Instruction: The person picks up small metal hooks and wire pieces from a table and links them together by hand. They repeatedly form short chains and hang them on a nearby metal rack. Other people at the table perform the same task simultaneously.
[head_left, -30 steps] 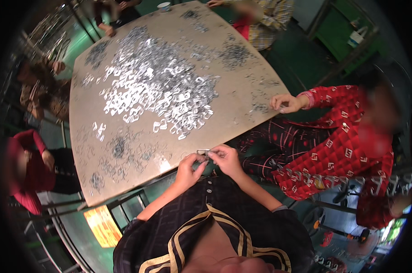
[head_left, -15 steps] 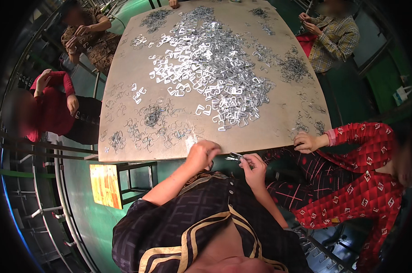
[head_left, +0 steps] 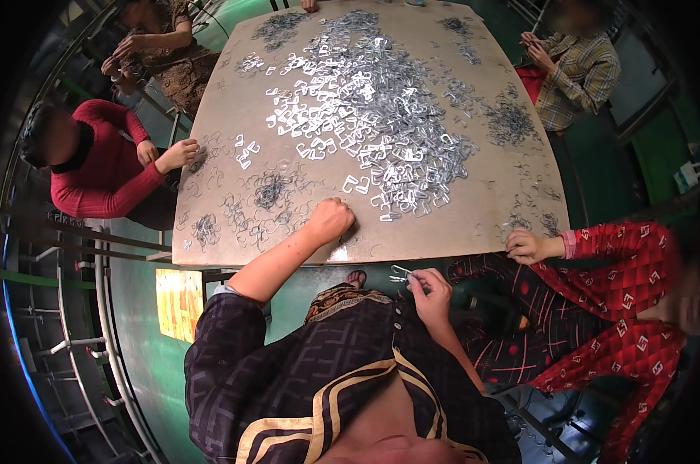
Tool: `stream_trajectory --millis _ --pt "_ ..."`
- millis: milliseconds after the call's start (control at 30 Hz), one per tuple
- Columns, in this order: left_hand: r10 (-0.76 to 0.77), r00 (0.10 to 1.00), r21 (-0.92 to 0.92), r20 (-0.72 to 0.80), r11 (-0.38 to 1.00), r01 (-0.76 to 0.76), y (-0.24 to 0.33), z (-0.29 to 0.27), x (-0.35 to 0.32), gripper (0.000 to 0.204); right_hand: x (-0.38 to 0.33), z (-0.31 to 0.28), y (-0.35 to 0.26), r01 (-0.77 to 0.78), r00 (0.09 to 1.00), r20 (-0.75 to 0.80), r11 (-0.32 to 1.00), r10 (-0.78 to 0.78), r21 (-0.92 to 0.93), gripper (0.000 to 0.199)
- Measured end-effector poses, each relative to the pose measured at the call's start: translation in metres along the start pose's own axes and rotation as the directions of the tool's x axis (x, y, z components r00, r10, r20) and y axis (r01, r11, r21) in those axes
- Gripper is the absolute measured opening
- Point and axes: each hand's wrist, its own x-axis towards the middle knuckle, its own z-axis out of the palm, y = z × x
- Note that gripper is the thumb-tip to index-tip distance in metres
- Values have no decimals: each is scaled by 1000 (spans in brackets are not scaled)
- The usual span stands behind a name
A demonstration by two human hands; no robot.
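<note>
My right hand [head_left: 429, 292] is in front of the table's near edge, thumb and fingers pinching several bent silver metal hooks [head_left: 400, 274] that stick out to the left. Over the table's near part, my left hand [head_left: 331, 220] is closed, its back toward me; whatever its fingers hold is hidden. Just beyond it lies a dark heap of thin bent wire pieces [head_left: 269, 191]. A large pile of flat silver hooks [head_left: 412, 166] spreads over the middle of the table [head_left: 473, 224].
Smaller wire heaps [head_left: 510, 122] lie along the table's sides. A person in a red patterned sleeve [head_left: 620, 240] sits close on my right, a hand at the table edge. Others sit at the left and far sides. A wooden stool [head_left: 180, 303] stands below the left corner.
My left hand has moved away from my right hand, forward and left over the table, and is now closed. The person in red at the left has reached to the table edge.
</note>
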Motion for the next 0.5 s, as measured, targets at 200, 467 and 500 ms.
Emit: stream_trajectory --millis 200,467,500 --pt "92 993 42 76 995 -95 -1 -3 4 11 5 -2 -9 -30 1000 5 999 30 41 5" --pt "-181 966 -175 -188 973 148 -6 6 6 13 10 -3 -5 -25 1000 16 1000 25 1 5" --pt "-178 976 -147 -129 976 158 2 4 2 13 10 -4 -6 -31 999 21 1000 31 0 5"
